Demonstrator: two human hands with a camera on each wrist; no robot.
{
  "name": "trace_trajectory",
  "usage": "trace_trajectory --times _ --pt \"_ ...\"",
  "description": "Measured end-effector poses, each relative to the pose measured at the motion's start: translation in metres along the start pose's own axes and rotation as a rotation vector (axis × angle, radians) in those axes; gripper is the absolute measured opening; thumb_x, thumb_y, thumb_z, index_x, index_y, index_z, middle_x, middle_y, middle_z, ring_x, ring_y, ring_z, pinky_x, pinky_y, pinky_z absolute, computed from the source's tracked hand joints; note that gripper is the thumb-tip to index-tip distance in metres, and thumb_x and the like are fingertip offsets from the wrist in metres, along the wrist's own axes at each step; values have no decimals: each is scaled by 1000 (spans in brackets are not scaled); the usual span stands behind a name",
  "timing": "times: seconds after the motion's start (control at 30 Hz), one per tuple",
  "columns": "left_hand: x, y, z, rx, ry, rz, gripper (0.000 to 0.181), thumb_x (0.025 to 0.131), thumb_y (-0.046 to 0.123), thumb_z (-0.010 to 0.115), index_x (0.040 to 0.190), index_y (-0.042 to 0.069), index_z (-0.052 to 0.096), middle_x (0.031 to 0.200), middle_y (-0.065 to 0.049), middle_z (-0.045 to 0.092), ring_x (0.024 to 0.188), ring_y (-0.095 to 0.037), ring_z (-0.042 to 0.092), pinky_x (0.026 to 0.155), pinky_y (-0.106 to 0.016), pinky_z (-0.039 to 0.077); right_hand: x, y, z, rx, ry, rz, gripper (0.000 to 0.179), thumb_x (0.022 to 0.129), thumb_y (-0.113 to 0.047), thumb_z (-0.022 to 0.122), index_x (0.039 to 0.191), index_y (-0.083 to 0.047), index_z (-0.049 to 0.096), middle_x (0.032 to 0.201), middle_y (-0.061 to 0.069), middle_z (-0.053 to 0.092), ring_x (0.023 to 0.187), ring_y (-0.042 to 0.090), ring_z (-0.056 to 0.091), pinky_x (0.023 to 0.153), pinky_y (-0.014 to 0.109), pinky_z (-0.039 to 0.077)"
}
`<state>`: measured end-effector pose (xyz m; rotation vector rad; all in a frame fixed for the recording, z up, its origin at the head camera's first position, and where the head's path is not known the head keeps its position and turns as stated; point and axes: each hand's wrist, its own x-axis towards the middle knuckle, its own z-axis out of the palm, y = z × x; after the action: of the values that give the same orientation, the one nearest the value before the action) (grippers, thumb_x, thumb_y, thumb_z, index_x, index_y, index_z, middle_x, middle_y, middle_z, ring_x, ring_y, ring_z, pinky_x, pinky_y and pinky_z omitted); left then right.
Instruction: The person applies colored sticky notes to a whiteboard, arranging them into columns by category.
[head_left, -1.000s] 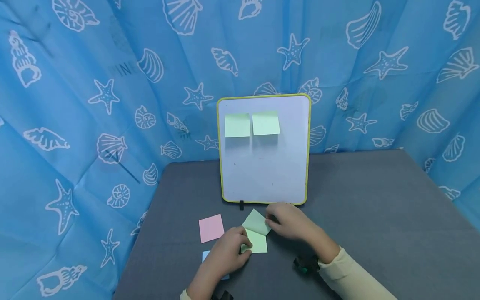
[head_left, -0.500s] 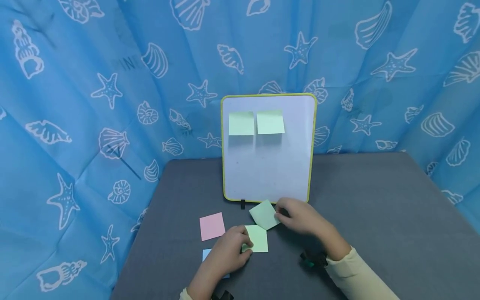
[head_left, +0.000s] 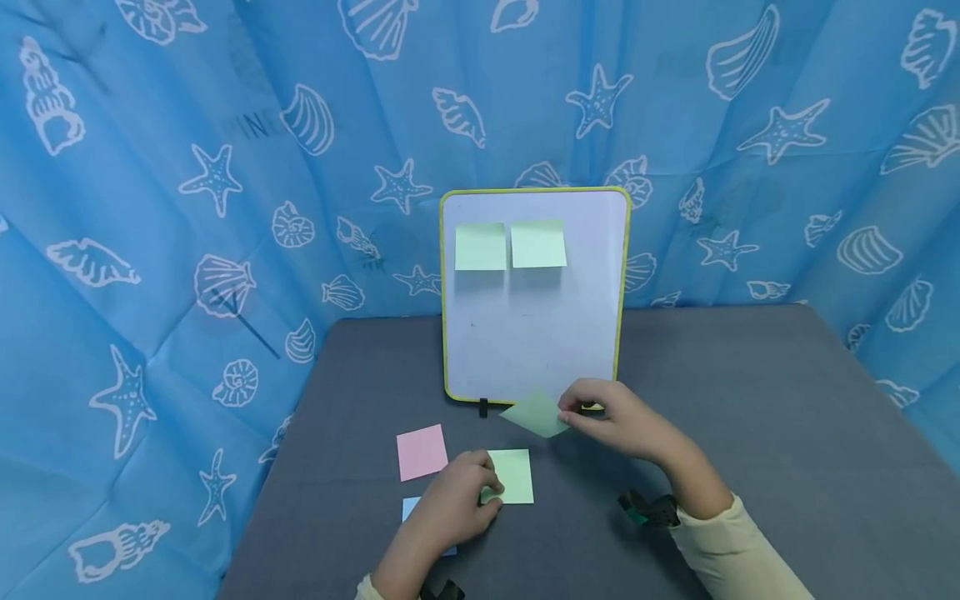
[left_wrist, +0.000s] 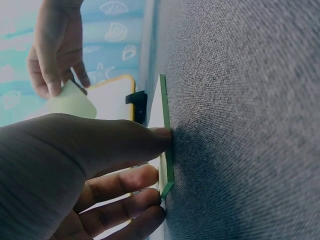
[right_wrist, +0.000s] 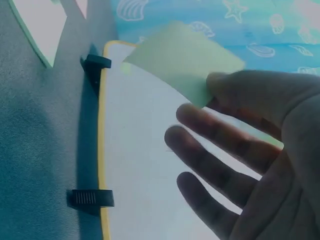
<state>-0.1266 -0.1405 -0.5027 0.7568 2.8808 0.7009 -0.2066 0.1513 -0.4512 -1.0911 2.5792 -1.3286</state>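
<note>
My right hand (head_left: 618, 419) pinches one corner of a pale green sticky note (head_left: 536, 415) between thumb and fingertips, above the table in front of the whiteboard's lower edge. In the right wrist view the loose sticky note (right_wrist: 180, 62) is tilted, its other fingers spread below it. My left hand (head_left: 452, 497) holds the light green sticky note pad (head_left: 516, 475) on the table by its near left part. The left wrist view shows the pad's green edge (left_wrist: 164, 107), with the thumb on one side and fingers near its corner. Part of the pad is hidden by that hand.
A whiteboard (head_left: 532, 342) with a yellow rim stands upright at the back, two green sticky notes (head_left: 480, 247) side by side near its top. A pink pad (head_left: 421, 452) lies left of the hands. A blue pad (head_left: 409, 507) is mostly covered by the left hand. Behind hangs a blue curtain (head_left: 315, 217).
The right hand has peeled the green sticky note off the pad and carried it up and rightward, towards the whiteboard. The left hand stays on the pad.
</note>
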Motion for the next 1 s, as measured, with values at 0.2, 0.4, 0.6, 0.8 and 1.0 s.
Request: trace_trajectory --times 0.2,0.4,0.6,0.8,1.0 --pt "-1 0 0 5 2 2 11 91 18 85 101 15 86 98 8 66 87 -5 57 77 -25 54 -3 -3 -5 20 11 -71 8 100 -7 73 101 -14 76 98 -1 74 85 6 65 75 33 58" --pt "-2 -4 1 0 2 24 11 91 18 85 102 16 85 100 8 66 87 -4 56 79 -23 54 -8 -4 -14 -47 115 -100 13 97 -3 75 98 -16 77 93 -5 73 84 4 66 72 31 57" --pt "-2 -7 1 11 -27 43 12 92 20 85 103 17 83 100 9 66 88 -4 55 78 -23 53 -11 -7 -27 -143 237 -126 17 94 1 77 98 -16 78 93 -9 73 82 2 65 72 27 54" --pt "0 -6 0 55 -24 69 21 92 21 83 112 16 81 102 6 68 89 -5 55 80 -24 52 -7 -15 -49 -306 387 -154 19 89 5 80 93 -13 79 98 -4 73 80 5 65 75 20 52" --pt "2 -2 -3 67 -48 57 21 93 24 83 113 17 81 100 7 67 84 -3 50 76 -22 49 7 -24 -82 -488 534 -239 16 84 8 82 93 -4 80 102 9 74 81 19 69 77 15 49"
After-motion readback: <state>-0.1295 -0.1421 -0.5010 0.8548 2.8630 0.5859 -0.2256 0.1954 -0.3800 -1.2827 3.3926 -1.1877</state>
